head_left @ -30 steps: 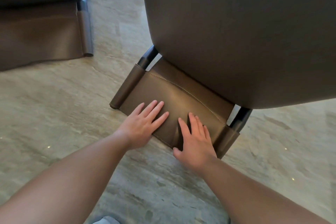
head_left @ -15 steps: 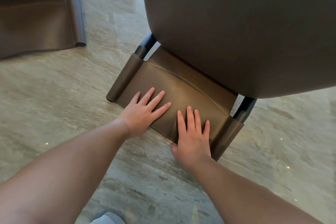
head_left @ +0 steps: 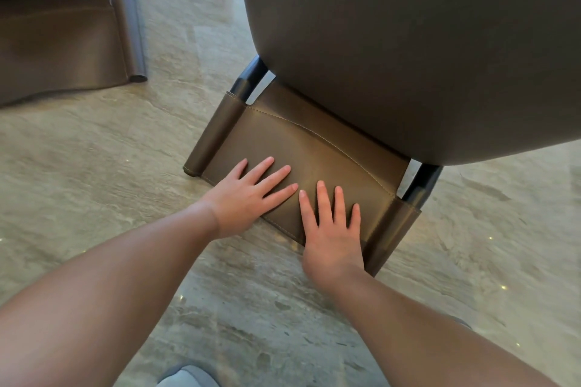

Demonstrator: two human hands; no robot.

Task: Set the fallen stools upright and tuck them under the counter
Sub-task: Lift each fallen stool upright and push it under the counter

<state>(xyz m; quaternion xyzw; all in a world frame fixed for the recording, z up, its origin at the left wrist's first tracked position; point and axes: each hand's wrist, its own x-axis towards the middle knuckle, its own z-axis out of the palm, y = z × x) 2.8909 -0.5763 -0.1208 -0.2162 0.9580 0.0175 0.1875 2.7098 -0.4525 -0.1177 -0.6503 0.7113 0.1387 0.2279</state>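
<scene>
Brown leather covers the low panel (head_left: 308, 160) of the stool (head_left: 408, 41) filling the upper right of the frame, standing on the marbled floor (head_left: 94, 166). The left hand (head_left: 248, 195) and right hand (head_left: 330, 229) lie flat on that panel at centre, fingers spread, gripping nothing. I'd judge this the tucking-in push; next comes a steady, even shove. A second stool (head_left: 59, 41) sits upper left. No counter shows. No brand or writing is visible.

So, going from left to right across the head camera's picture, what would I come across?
Second stool → left hand → right hand, both hands flat on the near stool's leather panel → its dark right leg.
</scene>
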